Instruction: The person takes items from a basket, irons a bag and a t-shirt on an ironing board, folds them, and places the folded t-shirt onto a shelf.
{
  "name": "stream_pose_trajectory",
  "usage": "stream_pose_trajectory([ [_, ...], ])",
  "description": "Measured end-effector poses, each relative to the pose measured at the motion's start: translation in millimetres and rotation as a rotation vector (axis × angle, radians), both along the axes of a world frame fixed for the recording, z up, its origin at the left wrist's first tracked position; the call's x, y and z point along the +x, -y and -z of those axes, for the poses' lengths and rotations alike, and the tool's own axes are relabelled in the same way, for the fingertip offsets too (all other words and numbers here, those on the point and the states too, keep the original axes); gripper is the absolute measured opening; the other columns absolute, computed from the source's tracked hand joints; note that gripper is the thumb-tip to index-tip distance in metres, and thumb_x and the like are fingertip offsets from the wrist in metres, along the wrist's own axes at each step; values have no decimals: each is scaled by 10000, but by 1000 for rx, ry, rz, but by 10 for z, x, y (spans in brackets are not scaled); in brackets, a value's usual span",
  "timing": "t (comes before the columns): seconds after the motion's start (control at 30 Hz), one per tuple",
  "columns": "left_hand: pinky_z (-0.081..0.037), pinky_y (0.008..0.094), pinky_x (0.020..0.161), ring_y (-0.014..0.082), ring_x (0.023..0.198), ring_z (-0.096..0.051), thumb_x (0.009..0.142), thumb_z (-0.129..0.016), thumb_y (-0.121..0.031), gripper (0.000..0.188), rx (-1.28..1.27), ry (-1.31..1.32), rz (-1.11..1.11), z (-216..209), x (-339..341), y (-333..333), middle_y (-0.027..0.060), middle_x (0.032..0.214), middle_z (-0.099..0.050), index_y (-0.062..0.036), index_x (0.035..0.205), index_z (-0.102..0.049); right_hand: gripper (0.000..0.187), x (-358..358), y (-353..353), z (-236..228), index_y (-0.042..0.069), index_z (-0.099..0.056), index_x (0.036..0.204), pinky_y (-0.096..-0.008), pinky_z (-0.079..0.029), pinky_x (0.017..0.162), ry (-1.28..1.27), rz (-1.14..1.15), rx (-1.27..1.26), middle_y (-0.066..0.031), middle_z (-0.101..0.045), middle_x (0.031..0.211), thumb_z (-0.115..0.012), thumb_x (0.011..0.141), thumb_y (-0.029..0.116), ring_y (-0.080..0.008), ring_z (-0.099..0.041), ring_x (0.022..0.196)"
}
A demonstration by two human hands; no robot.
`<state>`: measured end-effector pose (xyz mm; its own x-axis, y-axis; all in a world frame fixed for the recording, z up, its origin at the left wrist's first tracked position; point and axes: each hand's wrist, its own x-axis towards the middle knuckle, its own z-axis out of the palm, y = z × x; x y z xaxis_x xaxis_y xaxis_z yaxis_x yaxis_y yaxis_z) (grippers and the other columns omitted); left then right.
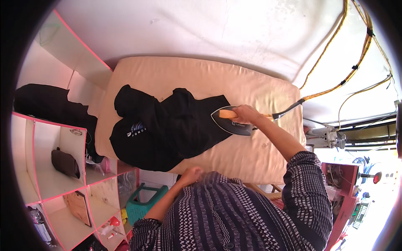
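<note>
A black garment (167, 125) with a small blue-and-white print lies rumpled across a padded surface covered in peach cloth (259, 159). At the garment's right end rests a clothes iron (239, 128) with a dark body and an orange handle. My right hand (248, 114) is wrapped round that handle, the arm reaching in from the right. My left hand (191, 175) is close to my body, by the near edge of the padded surface, just below the garment. Its fingers are blurred, so whether they are closed is unclear.
The iron's thick cord (322, 95) runs up to the right along a white wall (201, 29). Pink-edged shelves (63, 190) stand at the left, with dark cloth (50, 102) on top. A green plastic stool (144, 203) is below. A red cabinet (349, 188) stands at the right.
</note>
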<state>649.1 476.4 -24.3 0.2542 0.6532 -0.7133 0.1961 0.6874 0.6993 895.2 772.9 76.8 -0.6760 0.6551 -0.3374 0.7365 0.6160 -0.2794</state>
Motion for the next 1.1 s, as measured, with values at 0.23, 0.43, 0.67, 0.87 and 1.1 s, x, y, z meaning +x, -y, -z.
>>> stream_pose_trajectory([
  [0.23,-459,285,870,145,1016,-588,896,-647,-283,274,39,517,-1201,43,-99,-62,30,990,-667,-74,1066,-598,297,121,148,-53,112,-632,884,-421,-505,744,45,-185,-35,-81,-658,886,-664,755,377,-293,-643,856],
  [0.43,-391,418,1005,240,1138,-522,881,-641,-383,498,-326,1131,-963,-198,140,-611,63,1235,-567,-81,1254,-508,285,90,131,-24,89,-621,881,-430,-506,743,-8,-151,-21,-96,-651,848,-653,761,347,-321,-637,821],
  [0.67,-413,451,999,249,1182,-504,925,-589,-339,449,133,770,-1336,94,51,-458,62,1264,-541,-110,1291,-462,310,148,135,-29,96,-615,882,-428,-514,717,-9,-355,-21,-94,-644,850,-667,757,375,-310,-644,817],
  [0.87,-519,439,886,278,1030,-607,926,-605,-238,454,187,464,-1440,137,-77,-191,117,1221,-552,-81,1282,-370,327,-468,614,-54,92,-627,879,-428,-526,689,-11,-529,-33,-81,-647,852,-676,752,389,-326,-647,812],
  [1.1,-544,420,831,265,887,-633,924,-609,-199,444,133,388,-1353,196,-233,-199,131,1096,-583,-35,1245,-349,311,-594,709,-68,93,-612,888,-439,-526,684,28,-389,-36,-85,-642,881,-657,766,375,-323,-648,805],
])
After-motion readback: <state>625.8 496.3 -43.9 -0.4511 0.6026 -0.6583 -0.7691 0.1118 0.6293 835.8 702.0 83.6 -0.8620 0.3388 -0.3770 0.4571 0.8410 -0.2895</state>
